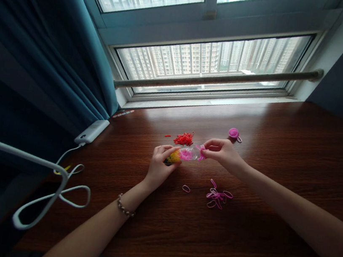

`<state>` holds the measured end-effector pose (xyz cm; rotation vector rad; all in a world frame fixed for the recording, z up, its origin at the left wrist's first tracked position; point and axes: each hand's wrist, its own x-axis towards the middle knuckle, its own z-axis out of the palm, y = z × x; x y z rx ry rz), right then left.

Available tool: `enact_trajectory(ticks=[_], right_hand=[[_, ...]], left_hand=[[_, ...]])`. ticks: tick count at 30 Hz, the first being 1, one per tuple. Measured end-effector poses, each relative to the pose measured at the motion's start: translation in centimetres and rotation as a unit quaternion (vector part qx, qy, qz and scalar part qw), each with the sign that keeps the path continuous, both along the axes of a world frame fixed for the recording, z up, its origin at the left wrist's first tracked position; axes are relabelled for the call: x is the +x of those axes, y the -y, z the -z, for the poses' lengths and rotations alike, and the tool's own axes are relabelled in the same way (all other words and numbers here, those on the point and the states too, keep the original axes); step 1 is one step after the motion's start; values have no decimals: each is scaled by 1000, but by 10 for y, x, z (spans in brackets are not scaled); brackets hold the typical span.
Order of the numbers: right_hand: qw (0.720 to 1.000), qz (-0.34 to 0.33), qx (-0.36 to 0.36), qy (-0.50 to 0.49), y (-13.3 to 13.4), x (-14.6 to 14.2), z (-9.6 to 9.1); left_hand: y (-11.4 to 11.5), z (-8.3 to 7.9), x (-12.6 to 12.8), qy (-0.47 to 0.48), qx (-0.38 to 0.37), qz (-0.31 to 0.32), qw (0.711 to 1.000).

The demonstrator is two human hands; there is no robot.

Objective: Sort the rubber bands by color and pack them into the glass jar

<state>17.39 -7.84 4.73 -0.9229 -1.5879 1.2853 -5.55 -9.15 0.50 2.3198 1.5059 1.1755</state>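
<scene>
My left hand (pixel 160 163) is wrapped round the lower end of a small clear bottle (pixel 186 153), which lies on its side above the table. Yellow and pink rubber bands show through its wall, with something dark at the held end. At the bottle's mouth, my right hand (pixel 217 150) pinches several pink rubber bands (pixel 202 152) between thumb and fingers. A loose pile of pink rubber bands (pixel 217 196) lies nearer to me, with a single band (pixel 186 188) to its left. Just beyond the bottle is a heap of red rubber bands (pixel 184 138).
A round pink cap (pixel 234 133) with a loop sits at the back right of the brown wooden table (pixel 281 161). To the left are a white power strip (pixel 92 131) and looping white cable (pixel 77 196). A blue curtain (pixel 82 60) hangs beside the window.
</scene>
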Motion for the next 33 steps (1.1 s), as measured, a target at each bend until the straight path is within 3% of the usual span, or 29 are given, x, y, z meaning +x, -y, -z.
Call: enact_trajectory(ticks=[2,4,8,10,14,18,25,30,33], right_hand=[[999,42,33,-11,3,-3,4],[990,76,118,29,8,-5,7],[942,126,271,156,18,-8,9],[935,121,281,179,19,-8,8],[951,98,251,155,20,-10,2],[951,136,242,135,23,-12,-1],[894,153,348,239,22,-7,-2],[926,137,315,158,22,-7,-9],[928,145,318,129,23,-7,-11]], left_hand=[[3,-1,2,-17,6,15,1000],[5,-1,3,-22,14,25,999],[8,0,5,-22,31,36,999],[8,0,5,-25,35,32,999],[7,0,5,-20,31,7,999],[6,-1,4,-19,32,5,999],[9,-2,6,-36,28,47,998],[8,-4,6,9,7,59,998],[6,-4,5,30,-3,55,998]])
